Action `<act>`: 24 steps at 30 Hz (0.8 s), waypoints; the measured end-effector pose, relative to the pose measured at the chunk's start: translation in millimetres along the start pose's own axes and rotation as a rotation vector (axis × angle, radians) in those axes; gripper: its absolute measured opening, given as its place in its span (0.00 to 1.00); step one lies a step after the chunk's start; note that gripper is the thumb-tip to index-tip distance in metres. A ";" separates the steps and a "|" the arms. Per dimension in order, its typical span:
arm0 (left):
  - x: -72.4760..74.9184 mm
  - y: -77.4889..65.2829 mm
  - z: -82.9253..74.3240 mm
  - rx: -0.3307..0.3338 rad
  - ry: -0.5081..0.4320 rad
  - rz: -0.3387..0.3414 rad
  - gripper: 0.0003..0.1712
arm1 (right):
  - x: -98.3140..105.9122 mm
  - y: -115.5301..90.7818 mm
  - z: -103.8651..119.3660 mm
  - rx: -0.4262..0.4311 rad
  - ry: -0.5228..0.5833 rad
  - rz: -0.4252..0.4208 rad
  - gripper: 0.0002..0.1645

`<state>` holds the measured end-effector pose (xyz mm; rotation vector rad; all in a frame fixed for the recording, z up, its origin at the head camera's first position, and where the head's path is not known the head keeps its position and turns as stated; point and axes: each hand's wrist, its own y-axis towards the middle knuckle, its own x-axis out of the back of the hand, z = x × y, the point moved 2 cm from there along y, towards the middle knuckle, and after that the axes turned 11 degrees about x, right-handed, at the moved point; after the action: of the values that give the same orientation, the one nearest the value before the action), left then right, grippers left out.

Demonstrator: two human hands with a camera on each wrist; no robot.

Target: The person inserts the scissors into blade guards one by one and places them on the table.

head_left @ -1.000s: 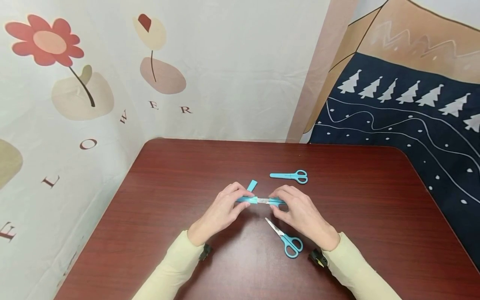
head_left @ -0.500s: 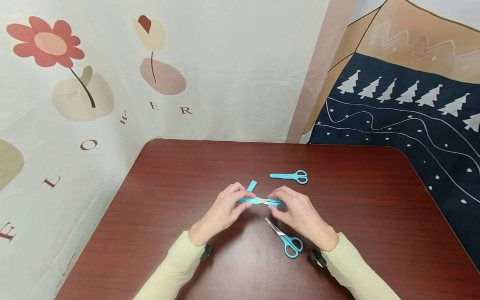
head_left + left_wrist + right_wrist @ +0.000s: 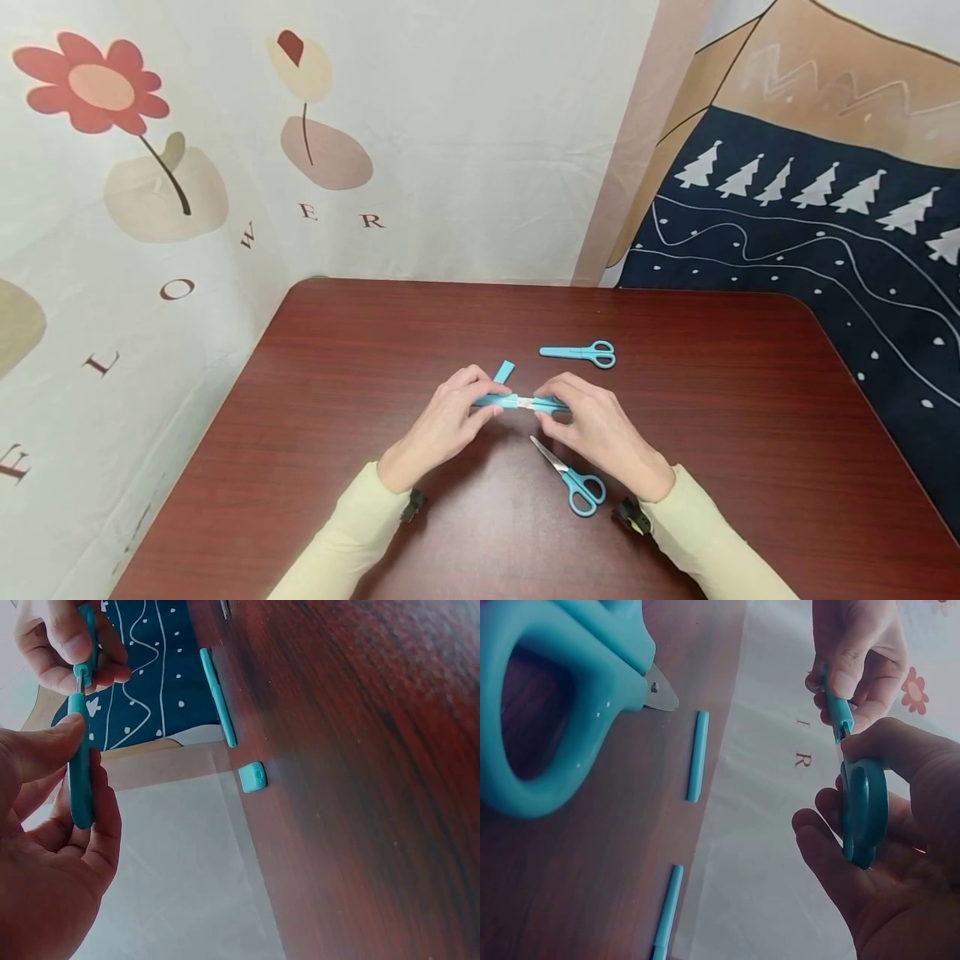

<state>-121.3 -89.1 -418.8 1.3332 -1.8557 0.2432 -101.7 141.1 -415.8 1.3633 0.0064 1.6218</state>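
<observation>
Between thumb and fingers my left hand (image 3: 446,414) holds a light blue scissors sheath (image 3: 80,776). My right hand (image 3: 600,421) grips a pair of blue-handled scissors (image 3: 866,799) by the finger loops. Their blades enter the sheath's open end, and a short strip of metal shows between the sheath and the handles. Both are held up over the table, roughly in line, as the wrist views show. A second sheath (image 3: 506,371) lies loose just behind my left fingers. Unsheathed scissors (image 3: 581,490) lie in front of my right hand, tips pointing away to the left.
Sheathed scissors (image 3: 577,353) lie farther back on the reddish-brown table (image 3: 337,333), handles to the right. Behind the table hangs a pale flower-printed cloth (image 3: 465,150), with a dark tree-patterned one (image 3: 787,233) at the right.
The right hand has shifted slightly left with its scissors, and less blade shows outside the sheath. The left hand has barely moved. The things lying on the table are where they were.
</observation>
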 end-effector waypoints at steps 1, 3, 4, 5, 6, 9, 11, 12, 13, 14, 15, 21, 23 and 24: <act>0.0 -0.1 0.0 0.000 -0.001 0.000 0.14 | 0.0 0.0 0.2 -0.001 0.001 0.000 0.12; 0.0 -0.2 -0.1 -0.001 -0.001 0.000 0.14 | -0.1 0.0 0.6 -0.001 0.001 0.001 0.13; 0.0 -0.3 -0.1 -0.003 -0.001 0.000 0.14 | -0.2 0.0 0.8 -0.001 0.002 0.001 0.13; -0.1 -0.3 -0.1 -0.005 -0.001 -0.001 0.14 | -0.4 0.1 1.0 0.000 0.002 0.003 0.13; -0.1 -0.3 -0.1 -0.006 -0.001 -0.001 0.14 | -0.4 0.3 1.3 0.000 0.002 0.005 0.13; -0.1 -0.2 0.0 -0.010 0.001 -0.002 0.14 | -1.1 0.5 1.8 0.001 0.001 0.011 0.13; 0.0 -0.5 0.1 -0.010 0.001 -0.001 0.14 | -1.6 0.5 2.0 -0.001 0.003 0.015 0.13; 0.1 -0.6 0.1 -0.010 0.002 -0.001 0.14 | -1.7 0.4 2.1 -0.004 0.004 0.017 0.13; 0.1 -0.6 0.1 -0.012 0.003 0.000 0.14 | -1.8 0.2 2.1 -0.006 0.006 0.019 0.13; 0.1 -0.7 0.1 -0.013 0.003 0.001 0.13 | -2.1 0.0 1.8 -0.009 0.006 0.022 0.13; 0.2 -0.7 0.1 -0.016 0.004 0.002 0.13 | -2.1 -0.3 1.7 -0.011 0.007 0.024 0.13; 0.6 -0.7 0.0 -0.035 0.012 0.010 0.13 | -2.2 -1.4 0.7 -0.021 0.025 0.033 0.12; 0.7 -0.9 -0.2 -0.042 0.009 0.015 0.13 | -2.3 -1.7 0.7 -0.023 0.029 0.037 0.12; 0.6 -0.9 -0.3 -0.045 0.005 0.018 0.13 | -2.2 -1.8 0.7 -0.024 0.030 0.038 0.12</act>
<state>-120.4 -89.8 -418.4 1.2850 -1.8591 0.2118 -100.2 140.2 -418.2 1.3287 -0.0213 1.6690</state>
